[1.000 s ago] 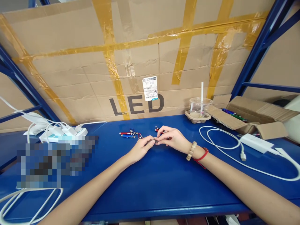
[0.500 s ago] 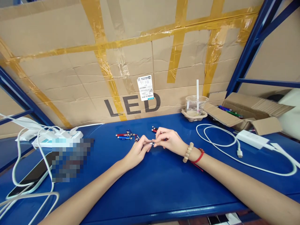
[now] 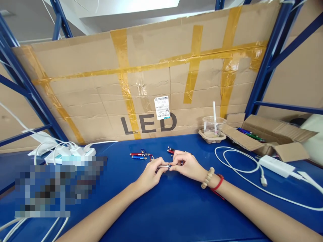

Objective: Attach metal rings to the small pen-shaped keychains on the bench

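Observation:
My left hand (image 3: 151,173) is closed around a slim silver tube (image 3: 163,166), whose near part is hidden by the fingers. My right hand (image 3: 187,165) pinches the dark end of that tube between thumb and fingertips, so both hands meet over the blue table. Just beyond the left hand lie a red tube (image 3: 136,154) and a blue tube (image 3: 138,157), with small metal rings and clips at their right ends. Behind the right hand are more tubes (image 3: 171,150), dark and red, partly hidden by the fingers.
Behind the blue table (image 3: 161,208) stands a taped cardboard sheet (image 3: 101,101) marked LED. To the right are a clear cup with straw (image 3: 214,124), an open box (image 3: 275,134) of coloured items, and a white charger (image 3: 276,165) with cable. A power strip (image 3: 83,155) and cables lie left.
The view has tilted upward, so everything sits lower in the picture. My hands stay together on the silver tube, and more of its length now shows between them.

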Motion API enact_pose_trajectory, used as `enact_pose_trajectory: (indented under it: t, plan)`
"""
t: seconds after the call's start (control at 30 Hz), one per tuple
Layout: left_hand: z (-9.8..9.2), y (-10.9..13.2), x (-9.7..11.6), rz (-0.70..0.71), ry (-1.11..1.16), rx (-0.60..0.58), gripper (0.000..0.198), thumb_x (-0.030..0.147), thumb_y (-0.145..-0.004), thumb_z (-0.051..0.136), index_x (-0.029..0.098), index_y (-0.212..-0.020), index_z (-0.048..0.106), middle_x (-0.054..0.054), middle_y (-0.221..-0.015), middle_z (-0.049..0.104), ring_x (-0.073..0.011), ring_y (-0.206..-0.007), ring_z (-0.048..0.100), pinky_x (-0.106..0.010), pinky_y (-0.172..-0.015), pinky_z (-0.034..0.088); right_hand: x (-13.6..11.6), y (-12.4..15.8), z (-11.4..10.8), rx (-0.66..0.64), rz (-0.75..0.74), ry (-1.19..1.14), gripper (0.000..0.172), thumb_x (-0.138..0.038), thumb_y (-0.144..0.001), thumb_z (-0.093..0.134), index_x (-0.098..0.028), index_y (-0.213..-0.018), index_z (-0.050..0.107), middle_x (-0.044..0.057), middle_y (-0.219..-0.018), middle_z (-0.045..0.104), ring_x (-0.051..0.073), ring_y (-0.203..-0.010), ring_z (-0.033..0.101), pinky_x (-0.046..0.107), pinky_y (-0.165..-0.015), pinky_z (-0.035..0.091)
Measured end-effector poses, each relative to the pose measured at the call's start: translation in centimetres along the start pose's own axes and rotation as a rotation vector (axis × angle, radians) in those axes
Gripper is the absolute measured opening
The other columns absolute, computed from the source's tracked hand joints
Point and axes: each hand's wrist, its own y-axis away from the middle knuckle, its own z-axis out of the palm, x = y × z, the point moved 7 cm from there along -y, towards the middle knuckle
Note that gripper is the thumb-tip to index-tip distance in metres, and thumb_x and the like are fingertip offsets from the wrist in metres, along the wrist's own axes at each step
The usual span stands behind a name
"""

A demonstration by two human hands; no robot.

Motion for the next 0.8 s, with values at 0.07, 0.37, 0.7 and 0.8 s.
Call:
enact_pose_trajectory:
  t: [0.07, 0.37, 0.7, 0.8]
  plan:
    - [0.1, 0.0, 0.1, 0.018, -0.066, -0.018, 0.019, 0.029, -0.086, 0.037, 0.013, -0.082, 0.047, -0.003, -0.082, 0.055, -0.0113, -0.077, 0.052, -0.024, -0.072, 0.039, 0.1, 0.0, 0.1, -0.026, 0.016, 0.006, 0.025, -0.038, -0.067, 0.064, -0.014, -0.061, 0.061, 0.002, -0.070, 0.051, 0.005, -0.062, 0.045, 0.019, -0.056, 0.035]
    - [0.2, 0.0, -0.2, -0.091, -0.026, -0.063, 0.024, 0.036, -0.089, 0.032, 0.014, -0.089, 0.042, -0.002, -0.086, 0.055, -0.0101, -0.078, 0.050, -0.024, -0.073, 0.036, 0.6, -0.3, 0.3, -0.092, 0.063, -0.160, 0.033, -0.042, -0.070, 0.060, -0.009, -0.069, 0.058, 0.005, -0.081, 0.050, 0.003, -0.049, 0.046, 0.019, -0.047, 0.039]
    - [0.5, -0.4, -1.2, -0.128, -0.161, -0.088, 0.016, 0.031, -0.088, 0.038, 0.018, -0.094, 0.046, 0.001, -0.090, 0.049, -0.0113, -0.088, 0.042, -0.027, -0.082, 0.029, 0.2, -0.7, -2.2, -0.122, 0.013, 0.330, 0.024, -0.042, -0.078, 0.052, -0.020, -0.075, 0.063, -0.002, -0.087, 0.054, 0.004, -0.064, 0.048, 0.018, -0.058, 0.034]
    - [0.6, -0.5, -1.4, -0.121, -0.206, -0.092, 0.016, 0.032, -0.087, 0.039, 0.019, -0.092, 0.048, 0.002, -0.090, 0.049, -0.0117, -0.087, 0.040, -0.028, -0.082, 0.028, -0.5, -0.4, -1.6, -0.228, -0.060, 0.435, 0.021, -0.040, -0.081, 0.049, -0.024, -0.079, 0.064, -0.003, -0.089, 0.055, 0.005, -0.074, 0.051, 0.018, -0.062, 0.032]
